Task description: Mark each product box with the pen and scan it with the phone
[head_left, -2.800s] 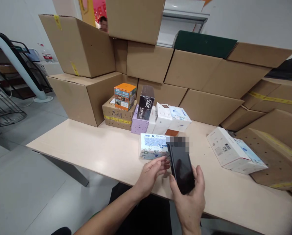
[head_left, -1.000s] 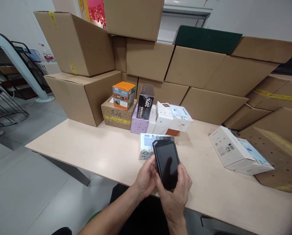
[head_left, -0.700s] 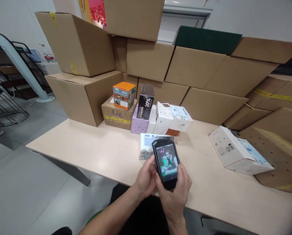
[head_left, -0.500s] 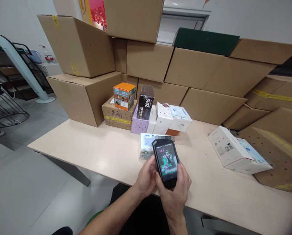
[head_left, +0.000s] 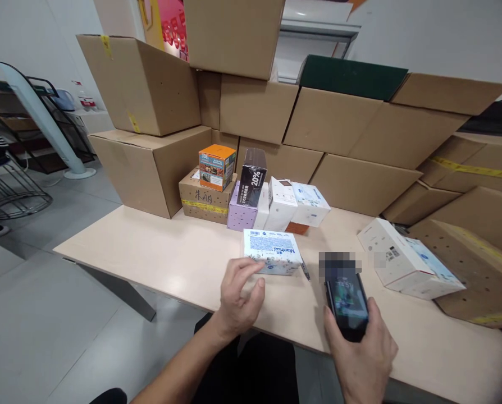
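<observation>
My right hand (head_left: 363, 350) grips a black smartphone (head_left: 347, 306) by its lower sides, its lit screen facing up, over the right part of the table (head_left: 183, 264). My left hand (head_left: 240, 297) holds nothing; its fingers are bent and apart, close to the front of a white and blue tissue pack (head_left: 272, 247) printed "Manhua". Whether a fingertip touches the pack I cannot tell. A pen (head_left: 305, 270) lies against the right side of the pack.
Behind stand a taped carton (head_left: 204, 205), an orange box (head_left: 217, 167), a black box (head_left: 252, 178), a purple box (head_left: 239, 212) and white boxes (head_left: 281, 203). Large cartons (head_left: 335, 123) wall off the back. More white boxes (head_left: 406, 261) lie at the right beside a tilted carton (head_left: 474, 269).
My right hand has carried the smartphone to the right, away from my left hand. The left hand has let go of it and moved slightly left, uncovering the tissue pack and pen.
</observation>
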Motion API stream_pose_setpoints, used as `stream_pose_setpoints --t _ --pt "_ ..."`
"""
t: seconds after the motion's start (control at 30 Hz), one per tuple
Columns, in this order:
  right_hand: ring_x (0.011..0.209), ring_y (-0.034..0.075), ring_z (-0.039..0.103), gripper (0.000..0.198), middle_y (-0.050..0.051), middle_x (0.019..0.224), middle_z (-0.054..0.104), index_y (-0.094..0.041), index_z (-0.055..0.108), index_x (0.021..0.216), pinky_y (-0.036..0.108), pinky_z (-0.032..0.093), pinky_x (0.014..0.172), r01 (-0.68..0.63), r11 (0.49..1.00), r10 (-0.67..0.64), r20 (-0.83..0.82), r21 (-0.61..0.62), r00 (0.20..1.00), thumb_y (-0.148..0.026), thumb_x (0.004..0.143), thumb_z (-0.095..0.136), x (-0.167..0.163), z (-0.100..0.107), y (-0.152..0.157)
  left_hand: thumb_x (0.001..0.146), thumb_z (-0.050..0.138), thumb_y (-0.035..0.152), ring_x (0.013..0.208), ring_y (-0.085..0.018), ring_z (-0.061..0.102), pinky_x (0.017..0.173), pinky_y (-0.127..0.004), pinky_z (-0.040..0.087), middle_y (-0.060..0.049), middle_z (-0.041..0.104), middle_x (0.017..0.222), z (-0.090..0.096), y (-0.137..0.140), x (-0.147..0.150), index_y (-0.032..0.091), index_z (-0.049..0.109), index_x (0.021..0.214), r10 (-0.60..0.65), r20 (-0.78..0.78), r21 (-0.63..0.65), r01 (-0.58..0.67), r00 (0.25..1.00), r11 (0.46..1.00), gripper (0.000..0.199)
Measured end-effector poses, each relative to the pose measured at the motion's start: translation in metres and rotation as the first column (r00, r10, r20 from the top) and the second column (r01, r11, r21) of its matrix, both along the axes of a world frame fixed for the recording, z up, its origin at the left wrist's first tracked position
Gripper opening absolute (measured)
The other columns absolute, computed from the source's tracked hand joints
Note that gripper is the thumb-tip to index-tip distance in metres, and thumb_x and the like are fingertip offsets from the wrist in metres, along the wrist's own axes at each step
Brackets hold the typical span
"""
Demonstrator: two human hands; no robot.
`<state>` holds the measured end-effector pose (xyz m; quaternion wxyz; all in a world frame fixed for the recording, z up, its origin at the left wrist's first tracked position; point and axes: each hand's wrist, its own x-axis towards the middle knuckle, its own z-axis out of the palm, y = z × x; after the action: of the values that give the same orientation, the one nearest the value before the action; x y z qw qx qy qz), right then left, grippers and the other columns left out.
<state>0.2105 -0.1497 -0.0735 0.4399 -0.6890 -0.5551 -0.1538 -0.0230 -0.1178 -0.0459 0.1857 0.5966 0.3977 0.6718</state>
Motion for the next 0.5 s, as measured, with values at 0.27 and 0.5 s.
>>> stream_pose_setpoints --t 0.27,0.5 --pt "0.106 0.043 0.061 0.1 0.027 0.121 0.064 -0.004 0.048 0.142 0.061 0.044 0.094 0.098 0.97 -0.097 0.013 -0.223 0.995 -0.081 0.077 0.046 0.026 -0.007 -0.006 0.09 0.061 0.027 0.125 -0.029 0.051 0.105 -0.051 0.046 -0.014 0.048 0.134 -0.001 0.025 -0.021 0.027 0.06 0.133 0.189 -0.432 -0.17 -0.286 0.882 0.943 0.043" --pt "0.102 0.042 0.061 0.094 0.025 0.111 0.065 -0.006 0.058 0.13 0.059 0.043 0.092 0.055 0.972 -0.047 0.041 -0.227 0.998 -0.084 0.078 0.042 0.034 -0.011 -0.004 0.094 0.057 0.028 0.122 -0.026 0.062 0.103 -0.044 0.053 -0.008 0.06 0.138 -0.005 0.029 -0.027 0.032 0.064 0.129 0.029 -0.378 -0.277 -0.143 0.925 0.95 0.036"
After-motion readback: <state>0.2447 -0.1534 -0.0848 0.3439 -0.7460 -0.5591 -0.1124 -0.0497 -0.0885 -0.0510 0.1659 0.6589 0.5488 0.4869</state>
